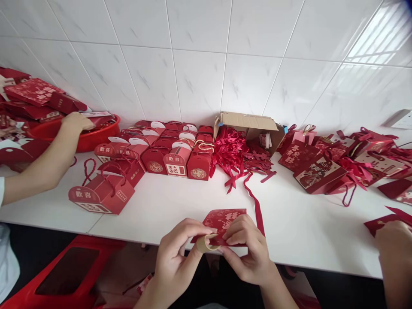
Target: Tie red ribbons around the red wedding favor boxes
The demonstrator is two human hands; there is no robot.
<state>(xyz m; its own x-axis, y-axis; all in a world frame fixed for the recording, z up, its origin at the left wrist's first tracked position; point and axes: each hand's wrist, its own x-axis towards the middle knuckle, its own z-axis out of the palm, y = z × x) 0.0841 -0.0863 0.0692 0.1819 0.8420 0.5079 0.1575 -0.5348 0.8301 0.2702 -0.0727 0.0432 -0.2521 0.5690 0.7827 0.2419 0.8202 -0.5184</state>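
At the white table's near edge (180, 201), my left hand (175, 253) pinches a small tan tape roll (205, 243). My right hand (249, 251) has its fingers closed on a flat red card (222, 221) printed with gold characters, close against the roll. Both hands meet over the card. A long red ribbon (255, 204) trails from the ribbon pile down past my right hand.
Folded red gift boxes (175, 150) stand in rows at the back. An open cardboard box (249, 126) spills red ribbons (230, 152). Red paper bags (325, 165) lie right. A person's arm (48, 161) reaches a red basin (93, 137) at left; another hand (394, 244) is at right. Red stool (64, 274) below.
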